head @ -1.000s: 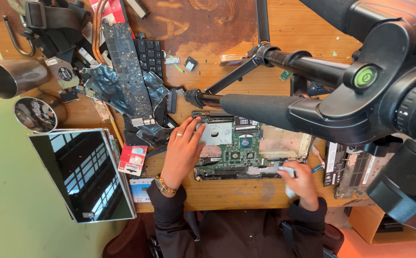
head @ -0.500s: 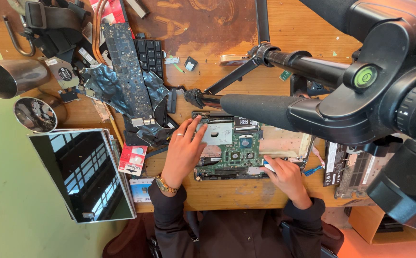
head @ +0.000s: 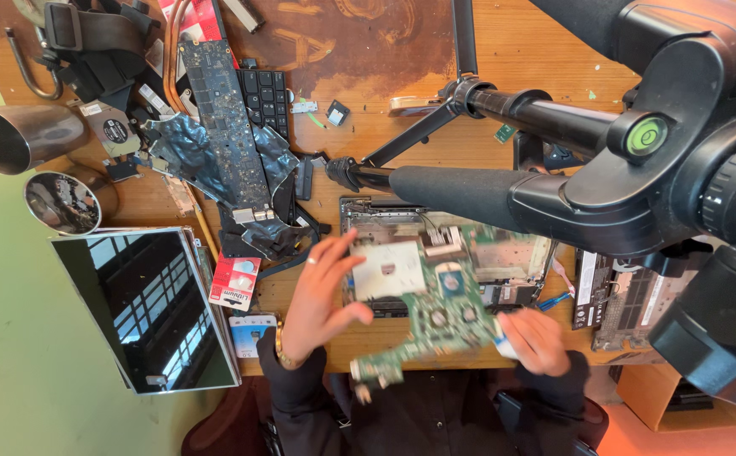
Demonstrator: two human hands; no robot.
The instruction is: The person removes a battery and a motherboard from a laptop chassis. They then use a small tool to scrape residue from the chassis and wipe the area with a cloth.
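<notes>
A green laptop motherboard [head: 448, 317] with a silver square plate is lifted and tilted over the table's front edge, just clear of the open grey laptop chassis [head: 512, 253]. My left hand [head: 321, 295], wearing a ring and a bracelet, has its fingers spread against the board's left edge with the thumb under it. My right hand [head: 539, 339] grips the board's right edge near a small white piece. Both hands are blurred by motion.
A black tripod [head: 503, 181] crosses above the chassis. A detached laptop screen [head: 144, 308] leans at the left. A keyboard [head: 268, 97], long circuit board [head: 220, 110], foil scraps, metal cup [head: 13, 139], round tin [head: 62, 203] and another opened unit [head: 630, 300] lie around.
The motherboard lay in the chassis under both hands; now it has come up out of it and toward the front edge, tilted, with both hands moved along with it.
</notes>
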